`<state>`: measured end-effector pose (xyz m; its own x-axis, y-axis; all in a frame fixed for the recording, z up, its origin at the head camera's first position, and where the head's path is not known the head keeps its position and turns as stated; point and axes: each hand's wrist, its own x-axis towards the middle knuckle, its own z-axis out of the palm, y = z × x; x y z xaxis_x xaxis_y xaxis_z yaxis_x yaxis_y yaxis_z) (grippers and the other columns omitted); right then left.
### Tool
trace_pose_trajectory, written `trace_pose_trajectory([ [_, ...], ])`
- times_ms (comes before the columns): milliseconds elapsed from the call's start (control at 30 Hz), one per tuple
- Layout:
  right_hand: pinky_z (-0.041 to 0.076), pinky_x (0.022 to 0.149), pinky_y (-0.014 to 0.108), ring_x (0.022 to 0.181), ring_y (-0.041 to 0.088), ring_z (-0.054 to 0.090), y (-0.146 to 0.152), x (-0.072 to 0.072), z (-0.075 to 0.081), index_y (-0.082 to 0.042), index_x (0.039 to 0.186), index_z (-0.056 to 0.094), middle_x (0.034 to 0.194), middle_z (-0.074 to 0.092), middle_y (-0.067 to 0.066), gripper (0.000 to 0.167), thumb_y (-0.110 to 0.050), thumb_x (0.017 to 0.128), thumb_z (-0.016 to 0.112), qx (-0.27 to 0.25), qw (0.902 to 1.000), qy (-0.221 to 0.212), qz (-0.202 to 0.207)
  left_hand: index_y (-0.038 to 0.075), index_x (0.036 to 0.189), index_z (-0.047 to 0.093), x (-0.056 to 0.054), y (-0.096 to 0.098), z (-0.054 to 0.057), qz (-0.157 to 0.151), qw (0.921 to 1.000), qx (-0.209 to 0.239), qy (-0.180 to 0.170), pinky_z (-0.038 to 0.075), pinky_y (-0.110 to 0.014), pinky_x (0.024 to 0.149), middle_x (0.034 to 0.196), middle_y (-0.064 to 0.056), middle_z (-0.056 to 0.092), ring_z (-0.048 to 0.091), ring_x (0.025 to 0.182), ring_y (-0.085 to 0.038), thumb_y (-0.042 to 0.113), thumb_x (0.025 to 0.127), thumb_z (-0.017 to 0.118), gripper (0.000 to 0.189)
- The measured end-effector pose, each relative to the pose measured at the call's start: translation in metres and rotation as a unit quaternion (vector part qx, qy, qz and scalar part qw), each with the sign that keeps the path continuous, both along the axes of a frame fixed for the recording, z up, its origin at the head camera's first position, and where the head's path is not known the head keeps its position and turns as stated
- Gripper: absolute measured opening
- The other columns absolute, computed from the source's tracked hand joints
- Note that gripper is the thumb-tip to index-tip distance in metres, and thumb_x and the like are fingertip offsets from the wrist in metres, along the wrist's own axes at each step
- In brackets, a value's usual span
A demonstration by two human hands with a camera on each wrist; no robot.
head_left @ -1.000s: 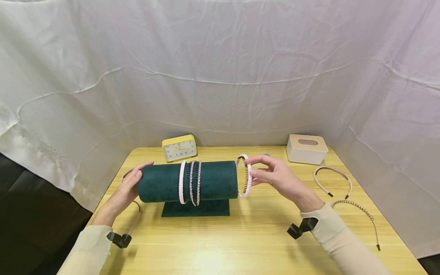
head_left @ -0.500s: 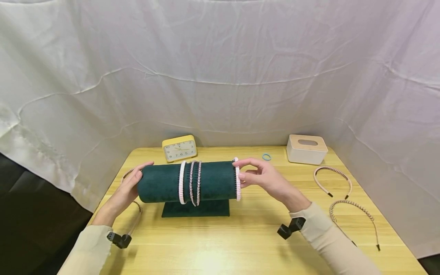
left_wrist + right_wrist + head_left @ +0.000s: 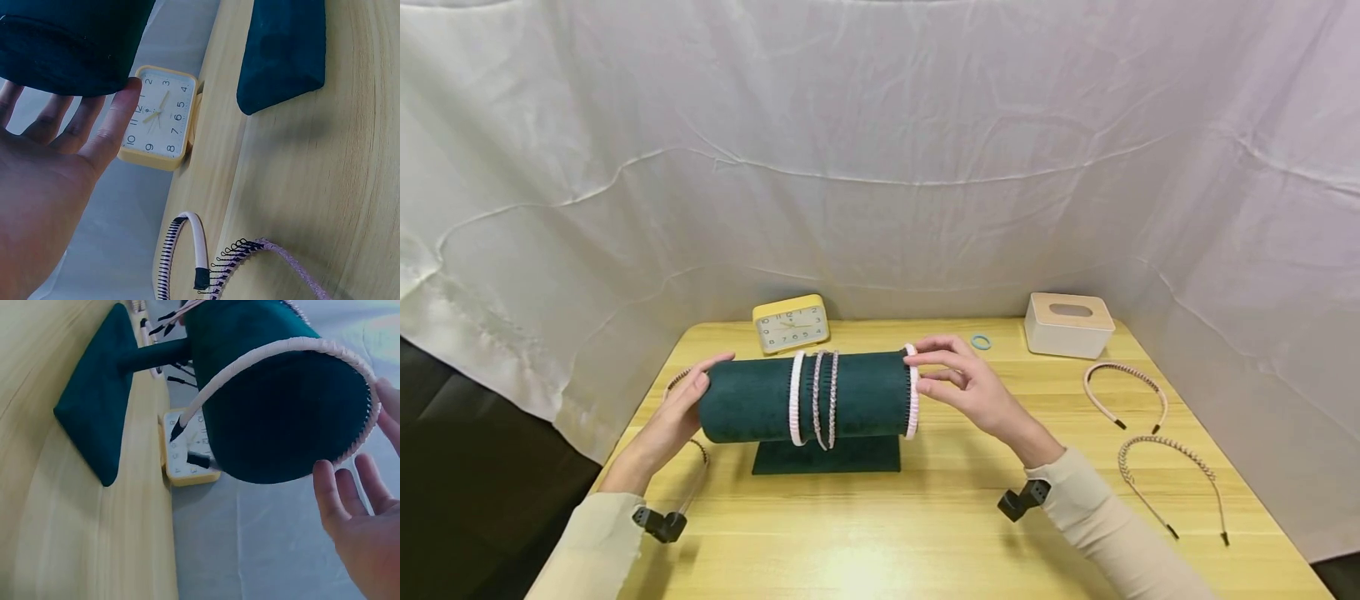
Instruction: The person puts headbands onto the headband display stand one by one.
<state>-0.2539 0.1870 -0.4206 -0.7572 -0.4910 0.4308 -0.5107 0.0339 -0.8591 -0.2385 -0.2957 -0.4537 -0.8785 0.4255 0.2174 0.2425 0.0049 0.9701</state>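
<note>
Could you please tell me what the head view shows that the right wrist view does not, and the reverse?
Head view only: the tissue box, the small blue ring and the two headbands lying at far right.

Right wrist view only: the end face of the dark green roll, the dark tips of the pale headband there, and the post under the roll.

Both: the roll, that pale headband, the right hand and the yellow clock.

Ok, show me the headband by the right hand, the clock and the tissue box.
Headband (image 3: 300,344), right wrist view, upper curve.
Clock (image 3: 793,329), head view, dial.
Tissue box (image 3: 1067,339), head view, white front.
</note>
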Motion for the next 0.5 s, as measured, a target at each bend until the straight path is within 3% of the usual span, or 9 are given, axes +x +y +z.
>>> trace_pose_trajectory([
  [133,0.049,0.12,0.046,0.143,0.019,0.052,-0.001,-0.001,-0.004,0.0,0.141,0.068,0.156,0.047,0.019,0.036,0.0,0.105,0.069,-0.014,0.9995,0.025,0.017,0.015,0.171,0.032,0.001,0.0,0.0,0.0,1.0,-0.001,0.001,0.054,-0.026,0.105,0.152,0.014,0.057,0.059,0.134,-0.004,0.029,0.121,0.024,0.053],
  [367,0.043,0.123,0.029,0.145,0.026,0.052,-0.012,-0.002,-0.005,-0.012,0.141,0.071,0.155,0.052,0.011,0.037,-0.005,0.105,0.071,0.029,0.9976,0.06,-0.019,0.014,0.171,0.031,0.002,-0.001,0.002,-0.002,1.0,-0.002,0.008,0.054,-0.025,0.105,0.151,0.014,0.058,0.06,0.134,-0.004,0.029,0.121,0.024,0.053],
  [500,0.043,0.122,0.036,0.146,0.024,0.051,-0.022,-0.001,-0.005,-0.02,0.141,0.073,0.156,0.053,0.003,0.037,-0.01,0.105,0.074,0.057,0.9952,0.069,-0.041,0.011,0.171,0.03,0.001,0.0,0.002,-0.005,1.0,0.002,0.006,0.053,-0.025,0.105,0.151,0.014,0.059,0.06,0.134,-0.004,0.029,0.121,0.024,0.054],
])
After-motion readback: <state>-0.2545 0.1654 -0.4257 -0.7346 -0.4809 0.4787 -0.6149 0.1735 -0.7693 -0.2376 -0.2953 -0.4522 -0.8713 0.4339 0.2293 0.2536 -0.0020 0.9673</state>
